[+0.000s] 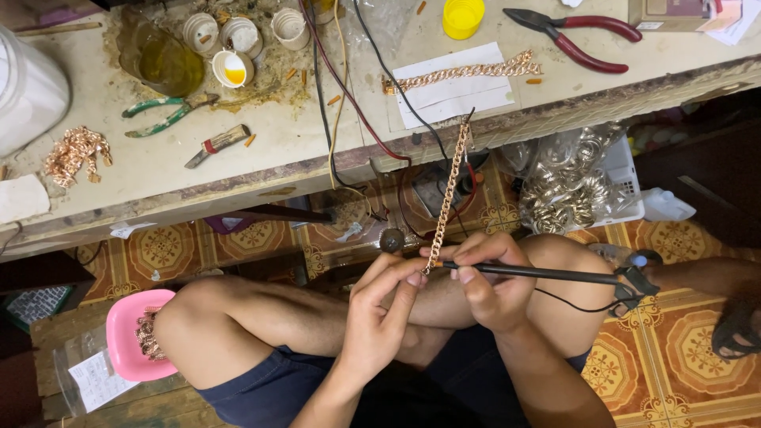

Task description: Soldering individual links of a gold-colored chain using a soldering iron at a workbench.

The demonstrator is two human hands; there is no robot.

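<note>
My left hand (382, 309) pinches the lower end of a copper-coloured chain (449, 194) between thumb and forefinger. The chain stretches up to a clip at the workbench edge (238, 178). My right hand (493, 284) grips a thin black rod-shaped tool (547, 273) like a pen, its tip at the chain's lower end. A black wire runs off the tool's rear end. Both hands hover over my bare knees.
On the bench lie another chain on white paper (460, 73), red-handled pliers (583, 36), green-handled pliers (162, 112), small cups, a yellow cap (462, 16) and a chain heap (75, 152). A pink bowl (127, 337) sits left of my knee; a basket of metal rings (571, 182) stands under the bench.
</note>
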